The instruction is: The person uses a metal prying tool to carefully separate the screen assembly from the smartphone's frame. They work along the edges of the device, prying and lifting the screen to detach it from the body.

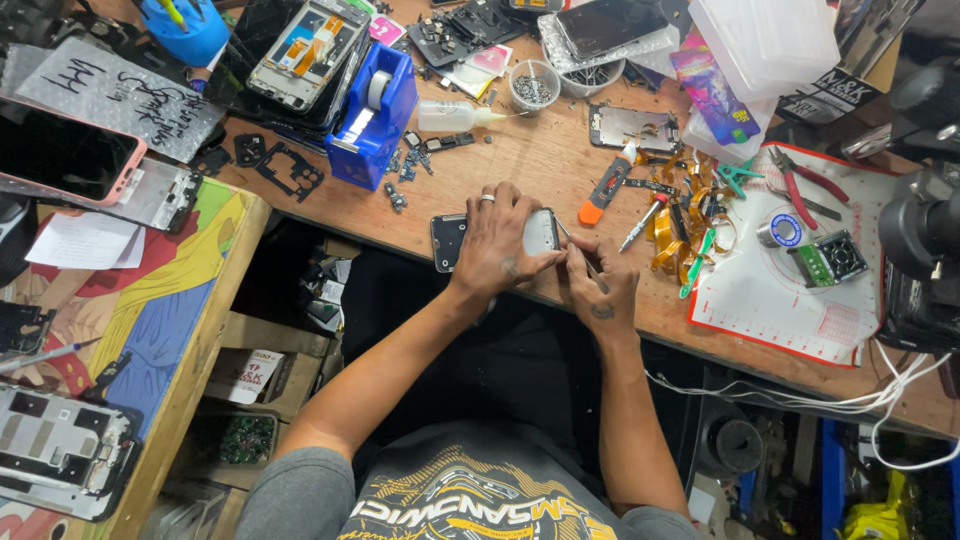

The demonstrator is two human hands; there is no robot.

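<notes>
Seen from above, a person's two bare forearms reach forward from the bottom of the view to the near edge of a wooden workbench (560,160). The left hand (497,250), with a ring on one finger, lies spread flat over a phone (450,238) that sits right at the bench's near edge, pressing it down. The right hand (598,285) touches the left at the phone's right end, its fingers pinched closed around a thin metal tool (566,232) whose tip meets the phone's corner. Below the hands the bench edge drops to a dark gap above the person's lap, so both wrists hang off the edge. The only bare wood is a small patch just beyond the hands. Just right of the right hand lie a small screwdriver (641,222), an orange-handled tool (605,187) and a heap of amber ribbon cables (680,225). Farther right, a white work mat with a red border (780,300) holds a solder reel (781,230) and red-handled pliers (795,180). Beyond the left hand stand a blue tape dispenser (372,115), a clear squeeze bottle (455,116) and a small bowl of screws (533,85), with loose parts scattered about. To the far left, a second table (190,320) with a bright cartoon top holds more opened phones.
</notes>
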